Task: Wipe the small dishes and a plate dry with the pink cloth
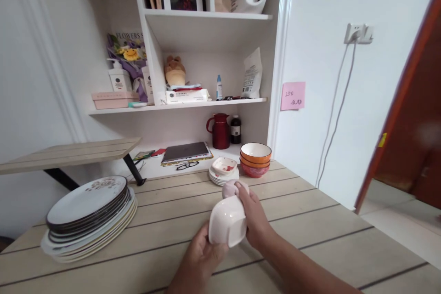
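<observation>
A small white square bowl [222, 220] is tilted above the table with its underside facing me. My left hand [206, 250] grips its lower left edge, thumb on the underside. My right hand [254, 216] is closed on a pale pink cloth [231, 188] at the bowl's upper right; its fingertips are partly hidden. Just beyond the hands, a white square bowl with a red pattern [224, 166] rests on several small plates [220, 179]. To their right stands a stack of bowls [255, 161], orange above and red below.
Several large plates [87, 211] are stacked at the left, beside a raised wooden shelf [69, 154] on black legs. Behind the table are a closed laptop [185, 152], glasses [187, 165], a red jug [220, 132] and a dark bottle [235, 129].
</observation>
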A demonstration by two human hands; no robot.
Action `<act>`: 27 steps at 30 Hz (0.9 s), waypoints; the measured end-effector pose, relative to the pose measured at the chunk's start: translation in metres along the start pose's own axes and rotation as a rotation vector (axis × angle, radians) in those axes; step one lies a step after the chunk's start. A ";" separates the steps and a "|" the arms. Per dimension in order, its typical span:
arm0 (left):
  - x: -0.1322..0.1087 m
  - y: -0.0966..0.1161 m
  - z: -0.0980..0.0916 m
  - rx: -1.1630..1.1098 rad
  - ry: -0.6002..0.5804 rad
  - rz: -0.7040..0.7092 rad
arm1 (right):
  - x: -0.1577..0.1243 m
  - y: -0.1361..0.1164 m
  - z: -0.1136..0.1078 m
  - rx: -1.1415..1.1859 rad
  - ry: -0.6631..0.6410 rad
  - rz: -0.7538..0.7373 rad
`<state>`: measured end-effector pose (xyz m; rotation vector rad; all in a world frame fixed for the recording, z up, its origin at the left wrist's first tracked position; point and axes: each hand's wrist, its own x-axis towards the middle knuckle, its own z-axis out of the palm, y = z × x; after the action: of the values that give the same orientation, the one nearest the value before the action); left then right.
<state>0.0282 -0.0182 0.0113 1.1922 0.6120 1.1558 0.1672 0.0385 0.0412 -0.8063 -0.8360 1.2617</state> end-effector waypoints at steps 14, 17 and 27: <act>-0.006 0.004 -0.001 0.176 0.114 -0.023 | 0.000 -0.008 -0.010 -0.399 -0.303 -0.449; -0.004 0.001 0.000 0.160 0.186 0.029 | 0.007 -0.008 -0.016 -0.429 -0.200 -0.530; 0.006 -0.007 -0.015 0.034 0.347 0.116 | -0.003 -0.001 -0.013 -0.615 -0.263 -0.655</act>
<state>0.0199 -0.0069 0.0010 1.0738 0.8341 1.4719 0.1784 0.0346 0.0361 -0.7497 -1.5922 0.5222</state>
